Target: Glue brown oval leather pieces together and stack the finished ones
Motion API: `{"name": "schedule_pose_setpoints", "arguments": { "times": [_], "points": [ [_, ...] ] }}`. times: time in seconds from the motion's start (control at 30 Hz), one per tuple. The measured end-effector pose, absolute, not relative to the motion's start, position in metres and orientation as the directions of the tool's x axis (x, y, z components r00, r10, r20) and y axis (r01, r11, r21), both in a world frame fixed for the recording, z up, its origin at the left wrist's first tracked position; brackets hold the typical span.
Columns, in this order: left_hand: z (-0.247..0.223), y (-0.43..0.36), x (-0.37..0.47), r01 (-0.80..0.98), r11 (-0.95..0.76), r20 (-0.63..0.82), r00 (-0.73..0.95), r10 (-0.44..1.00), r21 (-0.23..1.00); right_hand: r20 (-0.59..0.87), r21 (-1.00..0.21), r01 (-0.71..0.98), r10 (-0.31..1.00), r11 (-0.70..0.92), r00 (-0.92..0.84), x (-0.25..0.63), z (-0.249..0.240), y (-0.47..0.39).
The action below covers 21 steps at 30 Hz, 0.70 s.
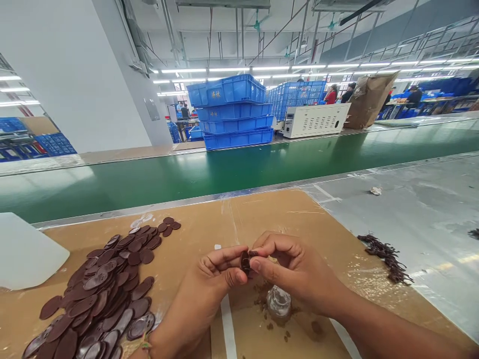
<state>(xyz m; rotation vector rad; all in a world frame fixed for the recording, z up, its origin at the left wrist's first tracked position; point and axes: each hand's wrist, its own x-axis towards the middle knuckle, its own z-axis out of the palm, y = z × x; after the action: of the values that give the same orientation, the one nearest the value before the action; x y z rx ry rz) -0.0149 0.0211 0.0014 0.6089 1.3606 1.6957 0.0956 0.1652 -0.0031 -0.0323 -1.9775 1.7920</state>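
My left hand [204,289] and my right hand [295,269] meet over a brown cardboard sheet [209,224], and both pinch one small dark brown oval piece [246,261] between thumbs and fingertips. A big heap of the same flat brown oval pieces [108,284] lies on the cardboard to the left of my left hand. Under my right hand stands a small clear glass-like container [279,300], with brown crumbs around it.
A green conveyor belt [224,169] runs behind the cardboard. Stacked blue crates [232,112] and a white machine box [316,119] stand beyond it. A pile of dark brown scraps [387,257] lies on the grey surface at right. A white sheet [26,249] sits far left. People stand far back.
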Motion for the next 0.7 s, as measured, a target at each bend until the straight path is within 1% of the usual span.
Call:
{"name": "schedule_pose_setpoints", "arguments": {
  "times": [0.17, 0.37, 0.53, 0.6, 0.7],
  "points": [
    [0.003, 0.02, -0.014, -0.323, -0.031, -0.148, -0.514, 0.845, 0.946, 0.264, -0.965, -0.243, 0.336, 0.103, -0.904, 0.096, -0.003, 0.165],
    [0.003, 0.021, -0.012, -0.334, -0.033, -0.149, -0.504, 0.851, 0.942, 0.257, -0.965, -0.224, 0.328, 0.138, -0.909, 0.098, -0.004, 0.165],
    [0.004, 0.021, -0.014, -0.342, -0.046, -0.117, -0.44, 0.891, 0.938, 0.254, -0.965, -0.217, 0.339, 0.144, -0.906, 0.095, -0.004, 0.164],
    [0.005, 0.02, -0.014, -0.352, -0.06, -0.11, -0.442, 0.89, 0.934, 0.256, -0.963, -0.211, 0.329, 0.166, -0.909, 0.096, -0.005, 0.166],
    [0.005, 0.019, -0.01, -0.392, -0.071, -0.156, -0.517, 0.841, 0.917, 0.264, -0.949, -0.19, 0.31, 0.25, -0.913, 0.102, -0.015, 0.17]
  ]
}}
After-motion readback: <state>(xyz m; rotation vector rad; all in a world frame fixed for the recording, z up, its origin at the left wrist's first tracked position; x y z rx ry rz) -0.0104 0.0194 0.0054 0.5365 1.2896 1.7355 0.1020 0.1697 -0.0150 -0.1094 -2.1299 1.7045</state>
